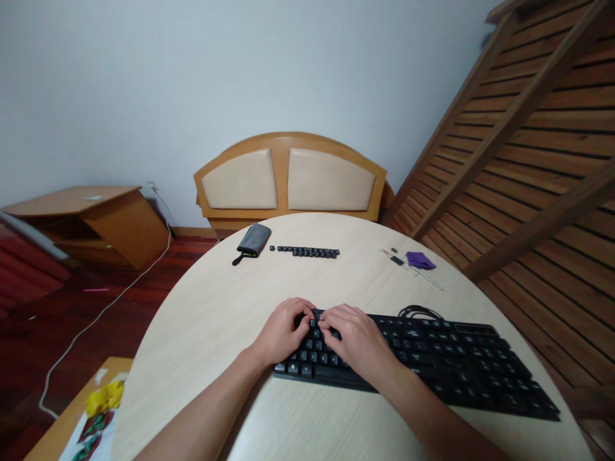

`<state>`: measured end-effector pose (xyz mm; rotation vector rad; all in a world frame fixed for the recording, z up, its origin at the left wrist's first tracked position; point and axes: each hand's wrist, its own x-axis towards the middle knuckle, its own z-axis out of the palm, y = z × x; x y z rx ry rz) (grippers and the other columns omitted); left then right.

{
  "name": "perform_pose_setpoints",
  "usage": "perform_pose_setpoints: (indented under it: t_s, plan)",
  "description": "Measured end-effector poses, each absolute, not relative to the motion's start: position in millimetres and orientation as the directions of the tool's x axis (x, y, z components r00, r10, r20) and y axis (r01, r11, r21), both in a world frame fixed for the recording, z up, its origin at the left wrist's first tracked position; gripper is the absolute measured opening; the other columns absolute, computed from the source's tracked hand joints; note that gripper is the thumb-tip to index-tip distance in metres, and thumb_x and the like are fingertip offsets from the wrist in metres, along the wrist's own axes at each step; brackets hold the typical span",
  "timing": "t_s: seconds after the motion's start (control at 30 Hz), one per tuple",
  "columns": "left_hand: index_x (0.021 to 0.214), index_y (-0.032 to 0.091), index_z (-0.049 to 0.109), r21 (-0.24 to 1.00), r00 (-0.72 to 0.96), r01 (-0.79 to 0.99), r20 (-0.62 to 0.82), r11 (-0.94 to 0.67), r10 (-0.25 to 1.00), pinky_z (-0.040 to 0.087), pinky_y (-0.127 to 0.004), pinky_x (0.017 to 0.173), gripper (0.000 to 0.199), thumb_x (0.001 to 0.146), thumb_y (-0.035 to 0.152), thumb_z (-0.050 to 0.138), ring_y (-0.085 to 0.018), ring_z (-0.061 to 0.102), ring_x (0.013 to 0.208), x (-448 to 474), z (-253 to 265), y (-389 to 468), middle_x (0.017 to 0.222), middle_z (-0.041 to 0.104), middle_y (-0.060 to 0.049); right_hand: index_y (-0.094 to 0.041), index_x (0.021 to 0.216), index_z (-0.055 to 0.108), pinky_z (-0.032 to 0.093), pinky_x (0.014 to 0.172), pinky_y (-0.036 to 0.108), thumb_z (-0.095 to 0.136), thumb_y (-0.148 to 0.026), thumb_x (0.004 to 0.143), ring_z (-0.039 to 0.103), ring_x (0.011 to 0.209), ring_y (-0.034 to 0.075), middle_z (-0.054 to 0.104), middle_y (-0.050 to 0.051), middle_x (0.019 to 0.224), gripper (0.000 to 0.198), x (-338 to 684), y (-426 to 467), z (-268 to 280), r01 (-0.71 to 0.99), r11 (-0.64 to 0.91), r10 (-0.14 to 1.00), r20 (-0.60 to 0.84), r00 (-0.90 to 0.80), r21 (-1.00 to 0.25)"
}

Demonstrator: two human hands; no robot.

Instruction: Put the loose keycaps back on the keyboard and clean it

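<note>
A black keyboard lies across the near side of the round table, tilted down to the right. Over its upper left keys, my left hand is closed, with thumb and index finger curled together at the corner. My right hand rests just beside it, also closed, its bent fingertips touching the same key area. Whatever the fingertips hold, if anything, is hidden. Loose black keycaps stand in two rows farther back, with a single keycap at their left end.
A grey pouch lies at the table's far left. To the far right are a purple cloth and thin wire tools. A coiled cable sits behind the keyboard. Wooden slats lean at the right.
</note>
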<state>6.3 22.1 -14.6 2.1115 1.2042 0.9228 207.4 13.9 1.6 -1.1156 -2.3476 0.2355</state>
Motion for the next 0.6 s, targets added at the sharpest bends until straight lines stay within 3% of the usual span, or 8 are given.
perform_pose_setpoints:
  t_s: [0.43,0.6]
  plan:
    - [0.085,0.02,0.065,0.762,0.369,0.462,0.302,-0.455,0.879,0.048,-0.037,0.097,0.01,0.09,0.019,0.056,-0.021,0.065,0.102,5,-10,23,0.106,0.071,-0.006,-0.021,0.083,0.066,0.053,0.078,0.032,0.063,-0.008,0.087,0.064,0.089,0.021,0.071,0.004,0.085,0.014,207,15,1,0.669,0.643,0.763,0.386,-0.519,-0.373]
    - [0.1,0.019,0.068,0.817,0.291,0.428,0.281,-0.387,0.915,0.052,-0.035,0.095,0.019,0.096,0.03,0.053,-0.02,0.067,0.101,2,-15,35,0.105,0.073,-0.007,-0.022,0.084,0.064,0.052,0.08,0.033,0.061,-0.008,0.088,0.063,0.089,0.021,0.07,0.003,0.087,0.015,210,14,-3,0.619,0.666,0.743,0.44,-0.504,-0.416]
